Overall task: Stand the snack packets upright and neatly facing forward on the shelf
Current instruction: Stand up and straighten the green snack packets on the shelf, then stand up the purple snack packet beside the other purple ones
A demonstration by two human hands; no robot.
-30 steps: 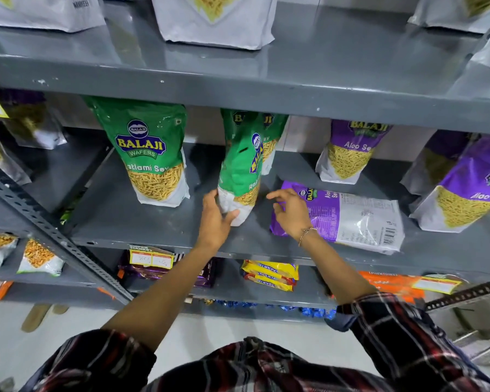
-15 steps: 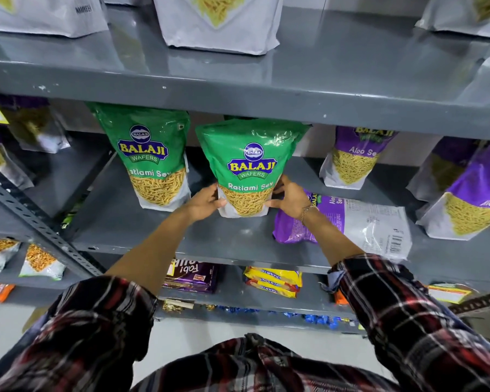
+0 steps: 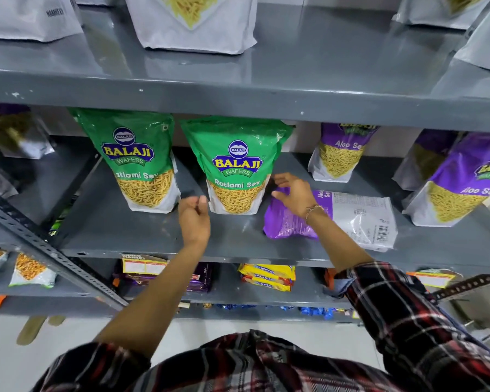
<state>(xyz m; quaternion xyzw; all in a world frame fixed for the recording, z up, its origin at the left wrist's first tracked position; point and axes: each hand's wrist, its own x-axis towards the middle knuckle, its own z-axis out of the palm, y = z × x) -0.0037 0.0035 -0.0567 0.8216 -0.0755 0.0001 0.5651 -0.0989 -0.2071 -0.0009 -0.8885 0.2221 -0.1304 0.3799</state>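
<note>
Two green Ratlami Sev packets stand upright and face forward on the grey middle shelf (image 3: 142, 236): one at the left (image 3: 136, 159), one in the middle (image 3: 236, 165). My left hand (image 3: 194, 219) hovers open just left of the middle packet's base, not touching it. My right hand (image 3: 293, 193) is open just right of that packet, over a purple Aloo Sev packet (image 3: 348, 219) that lies flat, back side up. Behind it a purple packet (image 3: 341, 154) stands upright, and another (image 3: 464, 182) leans at the far right.
The shelf above (image 3: 294, 103) carries several white pouches and overhangs the packet tops. A slotted steel upright (image 3: 48, 247) slants across the left. Lower shelves hold yellow biscuit packs (image 3: 266, 277), purple packs and small sev bags (image 3: 30, 271).
The middle green packet was turned from side-on to facing forward and set upright. Both hands have since let go of it and drawn slightly away.
</note>
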